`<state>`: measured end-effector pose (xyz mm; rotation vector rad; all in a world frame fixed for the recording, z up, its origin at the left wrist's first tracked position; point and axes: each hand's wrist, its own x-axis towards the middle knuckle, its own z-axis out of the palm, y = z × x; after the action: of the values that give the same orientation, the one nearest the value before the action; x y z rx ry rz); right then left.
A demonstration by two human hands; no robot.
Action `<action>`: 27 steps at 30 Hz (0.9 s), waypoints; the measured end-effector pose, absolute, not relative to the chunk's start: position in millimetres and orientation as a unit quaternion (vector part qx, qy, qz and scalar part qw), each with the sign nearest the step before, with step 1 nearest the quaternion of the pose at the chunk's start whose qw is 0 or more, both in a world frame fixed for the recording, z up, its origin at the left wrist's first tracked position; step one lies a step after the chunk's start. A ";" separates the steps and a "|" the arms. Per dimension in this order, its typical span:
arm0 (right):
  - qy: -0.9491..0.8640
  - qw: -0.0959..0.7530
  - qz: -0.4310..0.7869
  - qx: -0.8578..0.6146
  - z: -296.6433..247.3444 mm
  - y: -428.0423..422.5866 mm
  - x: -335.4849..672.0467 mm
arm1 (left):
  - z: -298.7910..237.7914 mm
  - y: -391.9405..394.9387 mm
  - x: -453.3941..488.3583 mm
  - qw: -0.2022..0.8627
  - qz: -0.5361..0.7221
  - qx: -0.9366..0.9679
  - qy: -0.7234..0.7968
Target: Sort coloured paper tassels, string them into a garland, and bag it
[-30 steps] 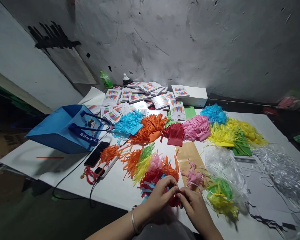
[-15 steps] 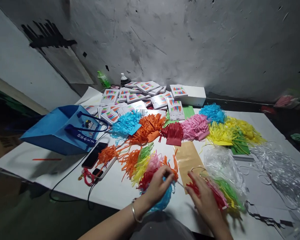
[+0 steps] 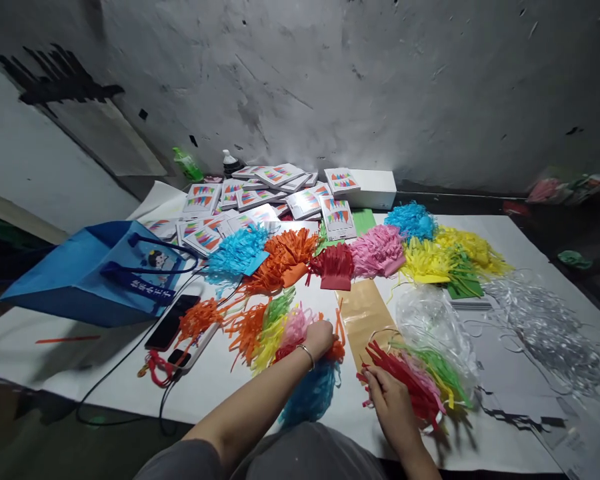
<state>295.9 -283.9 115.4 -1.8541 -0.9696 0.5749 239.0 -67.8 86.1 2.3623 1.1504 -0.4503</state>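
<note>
My left hand (image 3: 320,338) bends down over a pile of paper tassels, beside orange strands (image 3: 339,343); its fingers are hidden. Under and around that forearm lie blue strands (image 3: 310,393), pink strands (image 3: 299,325), yellow strands (image 3: 269,341) and green strands (image 3: 280,303). My right hand (image 3: 391,403) is closed in a pinch at the left end of a red tassel (image 3: 405,373). What sits between thumb and finger is too small to make out. Green tassel strands (image 3: 441,370) lie with pink and yellow ones just right of this hand.
Fringed paper bundles, such as a red bundle (image 3: 336,267), line the table's middle. Behind them are several printed packs (image 3: 280,175) and a white box (image 3: 375,189). A blue bag (image 3: 95,273), phone (image 3: 173,323), brown envelope (image 3: 365,310), clear plastic bag (image 3: 430,320) and silver strands (image 3: 545,327) surround the work area.
My left hand has reached farther forward onto the tassel pile, turning its fingers out of sight. My right hand has gone from loosely spread to pinched. The view has shifted slightly right.
</note>
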 end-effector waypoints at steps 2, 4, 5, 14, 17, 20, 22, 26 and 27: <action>-0.408 0.465 0.227 -0.752 115.0 -282.8 293.2 | 82.2 -69.0 241.6 0.237 -0.154 0.864 0.416; -0.415 0.457 0.212 -0.757 113.3 -284.5 293.6 | 86.2 -68.7 237.8 0.246 -0.114 0.876 0.399; -0.417 0.453 0.204 -0.761 112.2 -285.9 294.7 | 91.3 -68.3 233.5 0.250 -0.089 0.884 0.386; -0.370 0.483 0.100 -0.788 123.8 -287.6 303.5 | 170.0 -96.4 168.5 0.376 0.260 0.876 0.156; -0.367 0.524 0.072 -0.765 146.1 -285.1 295.3 | 180.6 -113.4 157.5 0.459 0.236 0.837 0.181; -0.422 0.544 0.070 -0.722 171.6 -279.0 281.8 | 184.9 -124.7 152.7 0.530 0.200 0.799 0.201; -0.461 0.533 0.080 -0.705 184.4 -272.0 272.7 | 187.3 -128.8 150.8 0.556 0.185 0.786 0.197; -0.482 0.508 0.122 -0.703 192.3 -261.3 260.9 | 190.8 -132.5 147.2 0.581 0.163 0.775 0.187; -0.474 0.509 0.133 -0.707 191.6 -260.9 259.5 | 190.8 -133.0 146.2 0.584 0.160 0.773 0.191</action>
<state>259.5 -260.9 191.6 -1.7022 -1.1409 0.3195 146.2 -133.0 190.8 1.8041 0.4447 0.3727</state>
